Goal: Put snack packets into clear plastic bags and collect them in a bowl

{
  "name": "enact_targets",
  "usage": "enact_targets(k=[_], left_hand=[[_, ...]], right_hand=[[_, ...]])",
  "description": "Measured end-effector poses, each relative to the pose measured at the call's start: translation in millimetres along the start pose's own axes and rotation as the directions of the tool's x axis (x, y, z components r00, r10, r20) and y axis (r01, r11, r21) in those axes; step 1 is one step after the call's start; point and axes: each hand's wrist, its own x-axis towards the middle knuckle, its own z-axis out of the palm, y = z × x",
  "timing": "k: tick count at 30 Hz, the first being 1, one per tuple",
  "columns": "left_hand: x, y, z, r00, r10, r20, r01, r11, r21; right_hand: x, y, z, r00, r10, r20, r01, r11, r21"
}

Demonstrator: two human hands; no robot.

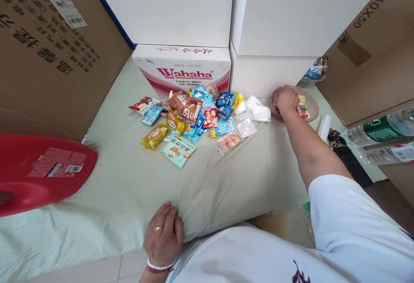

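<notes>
Over at the right, my right hand reaches into a pink see-through bowl. Its fingers are curled downward; whatever they grip is hidden by the hand. A few wrapped snacks lie in the bowl beside it. My left hand rests at the front edge of the pale green cloth, fingers lying on it and holding nothing. Between the hands, farther back, spreads a pile of wrapped snacks: a brown packet, yellow packets, blue sachets, a green nut packet and a pink-wrapped biscuit.
A Wahaba water carton stands behind the pile. White packets lie left of the bowl. A red jug is at the left. Plastic bottles and a black object sit at the right. Cardboard boxes flank the cloth.
</notes>
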Motion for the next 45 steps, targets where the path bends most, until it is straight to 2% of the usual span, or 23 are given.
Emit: enact_targets(k=[3, 4, 6, 8, 9, 11, 13, 14, 17, 21, 23, 24, 25, 27, 29, 30, 32, 34, 36, 37, 40, 42, 45], left_hand=[[0, 1, 0.4, 1.000, 0.000, -0.001, 0.000, 1.000, -0.009], [0, 1, 0.5, 1.000, -0.001, -0.001, 0.001, 1.000, -0.013], [0, 1, 0.5, 1.000, -0.004, -0.003, 0.004, 1.000, -0.023], [-1, 2, 0.2, 1.000, -0.012, -0.006, 0.011, 1.000, -0.027], [-1, 2, 0.1, 1.000, -0.015, -0.003, 0.015, 1.000, -0.027], [-1, 2, 0.1, 1.000, -0.024, 0.000, 0.024, 0.999, -0.029], [-2, 3, 0.4, 1.000, -0.030, 0.002, 0.030, 0.999, -0.036], [-2, 3, 0.4, 1.000, -0.030, -0.003, 0.030, 0.999, -0.040], [-2, 4, -0.6, 1.000, -0.030, -0.006, 0.030, 0.997, -0.074], [-1, 3, -7.8, 0.990, -0.140, -0.015, 0.133, 0.961, -0.244], [4, 6, -13.3, 0.968, -0.249, -0.029, 0.224, 0.912, -0.345], [9, 9, -16.0, 0.953, -0.301, -0.024, 0.268, 0.880, -0.391], [16, 13, -18.3, 0.938, -0.347, -0.005, 0.310, 0.842, -0.441], [34, 26, -21.2, 0.907, -0.412, 0.082, 0.387, 0.741, -0.549], [58, 44, -21.1, 0.875, -0.433, 0.218, 0.460, 0.597, -0.657], [71, 54, -20.0, 0.864, -0.426, 0.267, 0.479, 0.532, -0.698], [96, 74, -15.9, 0.857, -0.373, 0.356, 0.495, 0.406, -0.768], [116, 91, -10.1, 0.826, -0.334, 0.454, 0.541, 0.245, -0.805], [129, 103, -3.4, 0.759, -0.295, 0.580, 0.618, 0.047, -0.785], [132, 107, -0.1, 0.736, -0.270, 0.621, 0.642, -0.015, -0.767], [132, 109, 9.0, 0.705, -0.265, 0.658, 0.667, -0.069, -0.742], [126, 106, 14.1, 0.673, -0.291, 0.680, 0.678, -0.125, -0.724], [118, 99, 19.5, 0.592, -0.301, 0.747, 0.702, -0.263, -0.662]], right_hand=[[2, -6, -10, 0.978, 0.153, -0.140, -0.162, 0.985, -0.055], [2, -11, -16, 0.975, 0.150, -0.162, -0.162, 0.985, -0.061], [-5, -24, -27, 0.987, 0.065, -0.145, -0.074, 0.996, -0.056], [-20, -41, -31, 0.992, -0.125, -0.003, 0.125, 0.992, -0.012], [-31, -50, -29, 0.962, -0.247, 0.113, 0.245, 0.969, 0.036], [-54, -64, -20, 0.824, -0.448, 0.346, 0.422, 0.894, 0.153], [-76, -74, -7, 0.698, -0.492, 0.520, 0.451, 0.866, 0.216], [-85, -77, 0, 0.678, -0.464, 0.570, 0.425, 0.880, 0.212], [-103, -75, 14, 0.707, -0.365, 0.606, 0.321, 0.929, 0.185], [-114, -65, 9, 0.825, -0.281, 0.491, 0.211, 0.958, 0.193], [-121, -63, -1, 0.892, -0.188, 0.411, 0.056, 0.948, 0.312], [-127, -64, -7, 0.913, -0.129, 0.386, -0.056, 0.900, 0.431], [-134, -67, -13, 0.922, -0.073, 0.381, -0.172, 0.804, 0.569], [-154, -79, -25, 0.901, -0.017, 0.433, -0.363, 0.516, 0.776], [-180, -95, -34, 0.859, -0.046, 0.510, -0.475, 0.298, 0.828], [-196, -105, -37, 0.836, -0.066, 0.545, -0.518, 0.230, 0.824], [-228, -124, -40, 0.792, -0.105, 0.602, -0.583, 0.162, 0.796], [-258, -141, -41, 0.770, -0.142, 0.622, -0.599, 0.175, 0.782], [-282, -153, -42, 0.778, -0.186, 0.601, -0.548, 0.269, 0.792], [-291, -157, -42, 0.789, -0.209, 0.578, -0.501, 0.325, 0.802], [-304, -158, -46, 0.809, -0.274, 0.520, -0.376, 0.440, 0.816], [-304, -153, -49, 0.811, -0.290, 0.508, -0.348, 0.459, 0.818], [-302, -143, -52, 0.821, -0.276, 0.501, -0.351, 0.448, 0.822]])
